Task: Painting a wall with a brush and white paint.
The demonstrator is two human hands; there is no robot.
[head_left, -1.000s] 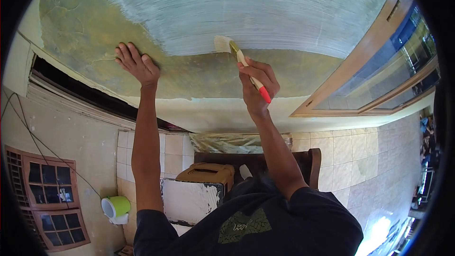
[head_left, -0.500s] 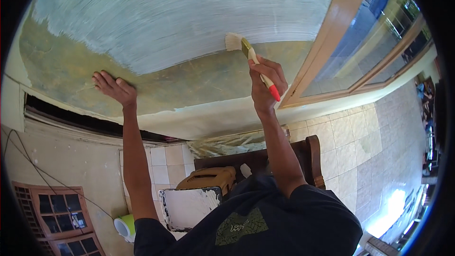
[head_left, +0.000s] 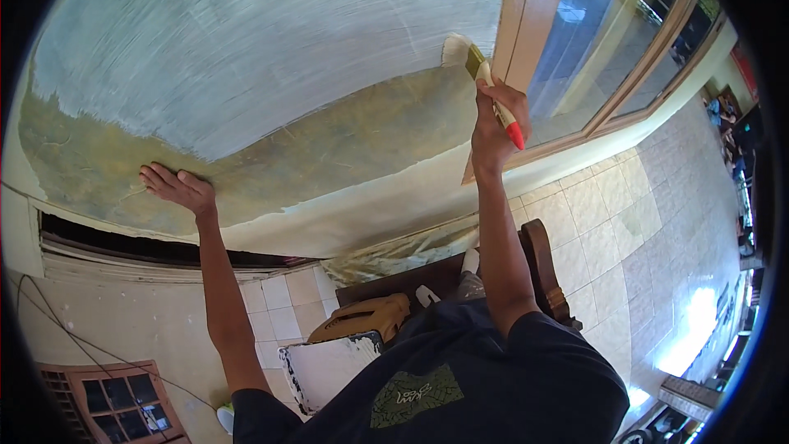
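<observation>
My left hand point(head_left: 179, 189) lies with fingers extended on the olive, mottled lower band of the wall point(head_left: 386, 123). Above that band, the wall is coated in streaky pale blue-white paint point(head_left: 246, 33). In my right hand point(head_left: 497, 127) is a paintbrush point(head_left: 477, 62) with cream bristles, a gold ferrule and a red-tipped handle. Its bristles touch the lower edge of the pale paint, just left of a wooden-framed glass window point(head_left: 530, 8).
Below me are a dark wooden bench point(head_left: 538, 255), a tan plastic container point(head_left: 353, 316), a paint-smeared tray point(head_left: 320, 370) and a plastic sheet point(head_left: 394, 247). Tiled floor point(head_left: 612, 238) extends right. Cables point(head_left: 99, 353) hang at the lower left, near a small paned window point(head_left: 123, 399).
My right hand and the brush have moved rightward and up toward the window frame. My left hand appears lower and further left, and the view has turned, with the window higher and further left.
</observation>
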